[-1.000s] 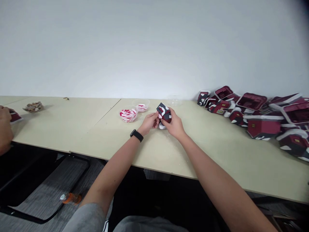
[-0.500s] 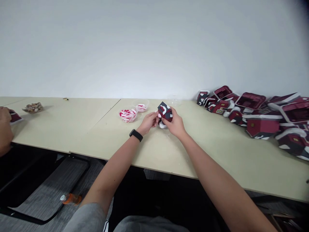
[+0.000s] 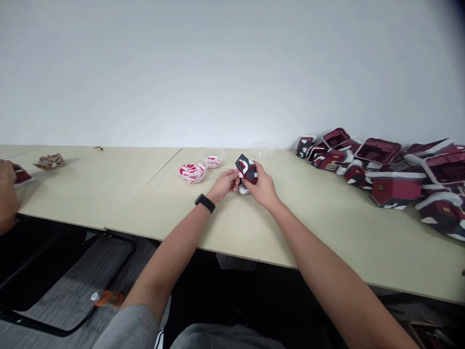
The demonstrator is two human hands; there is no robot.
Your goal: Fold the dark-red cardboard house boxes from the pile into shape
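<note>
A small model house (image 3: 246,166), dark grey and maroon with white patches, is gripped by my right hand (image 3: 264,185) from its right side, just above the table. My left hand (image 3: 225,185), with a black watch on the wrist, has its fingers pinched on a small red-and-white striped piece (image 3: 237,172) at the house's left side. That piece is mostly covered by the fingertips. Left of my hands, a clear bowl (image 3: 193,172) holds many similar striped pieces, and a second clear bowl (image 3: 212,160) with more stands behind it.
Many maroon and grey model houses (image 3: 395,189) are piled at the right against the wall. A clear lid or dish (image 3: 263,152) lies behind my hands. At far left are another person's hand (image 3: 7,189) and a bowl of brownish pieces (image 3: 50,161). An orange bottle (image 3: 108,298) is on the floor.
The model house has shifted slightly left and tilted a little between my hands. The left fingers stay at its left side, and both hands keep their hold.
</note>
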